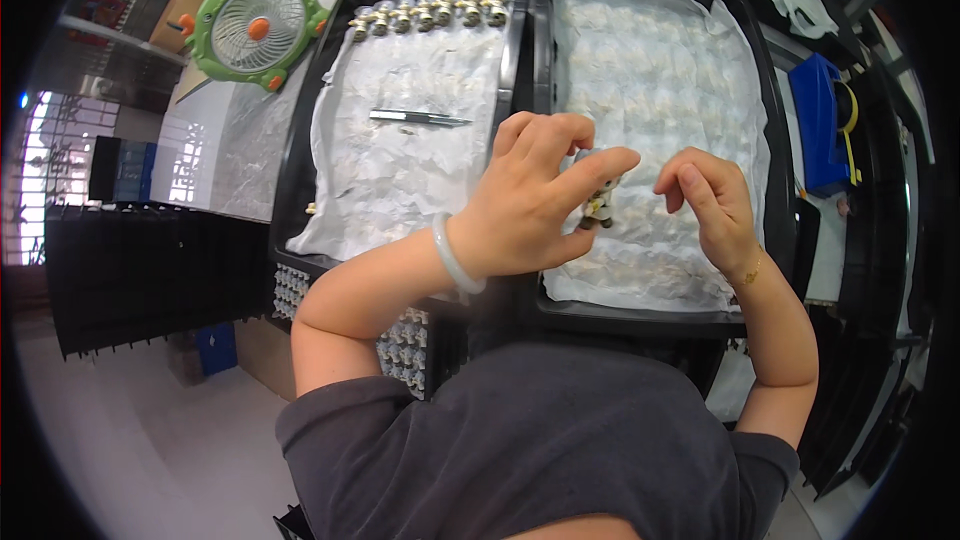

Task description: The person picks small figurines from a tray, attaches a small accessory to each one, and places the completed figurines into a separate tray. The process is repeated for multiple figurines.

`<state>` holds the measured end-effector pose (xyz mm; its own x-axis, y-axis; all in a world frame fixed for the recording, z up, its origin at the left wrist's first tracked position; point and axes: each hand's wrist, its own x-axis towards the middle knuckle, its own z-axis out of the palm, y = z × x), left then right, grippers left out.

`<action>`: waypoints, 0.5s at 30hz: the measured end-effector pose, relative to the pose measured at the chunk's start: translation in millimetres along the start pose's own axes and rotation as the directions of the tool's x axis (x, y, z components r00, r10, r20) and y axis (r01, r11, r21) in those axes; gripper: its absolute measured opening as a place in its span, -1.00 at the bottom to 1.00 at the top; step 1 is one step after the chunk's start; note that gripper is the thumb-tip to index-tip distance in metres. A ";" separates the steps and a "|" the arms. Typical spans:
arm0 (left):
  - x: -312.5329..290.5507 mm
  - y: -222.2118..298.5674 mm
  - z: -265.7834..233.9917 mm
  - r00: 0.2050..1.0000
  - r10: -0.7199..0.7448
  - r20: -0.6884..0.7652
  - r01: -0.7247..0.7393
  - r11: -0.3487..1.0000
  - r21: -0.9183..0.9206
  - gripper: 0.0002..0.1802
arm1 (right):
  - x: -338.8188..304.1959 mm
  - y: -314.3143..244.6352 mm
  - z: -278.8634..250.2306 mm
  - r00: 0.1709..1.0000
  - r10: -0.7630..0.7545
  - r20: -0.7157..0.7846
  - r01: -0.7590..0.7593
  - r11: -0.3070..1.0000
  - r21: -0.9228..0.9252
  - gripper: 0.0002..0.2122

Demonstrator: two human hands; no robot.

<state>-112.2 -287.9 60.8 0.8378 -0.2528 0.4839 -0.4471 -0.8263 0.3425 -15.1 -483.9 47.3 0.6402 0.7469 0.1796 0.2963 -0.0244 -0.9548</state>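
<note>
My left hand [535,195] is closed around a small figurine [599,208], pale with a yellow patch and a dark base, held upright over the right tray [541,60]. The fingers hide much of its upper part. Just to the right is my right hand [712,202], its fingers curled and thumb pressed in, apart from the figurine. Whatever it may pinch is hidden. White tissue paper [650,90] covers the right tray, with faint rows of lumps showing through.
In the black left tray [523,20], several similar figurines [425,12] line the far end. A slim pen-like tool [418,118] lies on its paper. A green fan [255,25] stands far left, a blue bin [818,125] at right. More figurines [405,350] sit below.
</note>
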 end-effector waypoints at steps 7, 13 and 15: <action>13.6 -145.2 -71.7 0.967 -0.249 -0.054 0.248 0.864 0.439 -0.36 | 3.5 3.9 -4.5 0.997 -0.038 -0.060 0.037 0.999 -0.019 -0.70; -45.7 -270.9 -102.2 0.873 -0.487 0.012 0.429 0.779 0.457 -0.34 | 9.3 15.4 -4.9 0.998 -0.008 -0.060 0.008 1.000 0.003 -0.71; -45.1 -270.9 -94.3 0.826 -0.558 0.079 0.457 0.746 0.485 -0.35 | 9.8 16.8 -6.4 0.998 0.011 -0.064 -0.011 1.000 -0.003 -0.70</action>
<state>-58.4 -5.2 22.2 0.9663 0.2122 0.1455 0.2013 -0.9757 0.0864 0.7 -481.2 34.5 0.6874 0.7026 0.1839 0.2912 -0.0347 -0.9560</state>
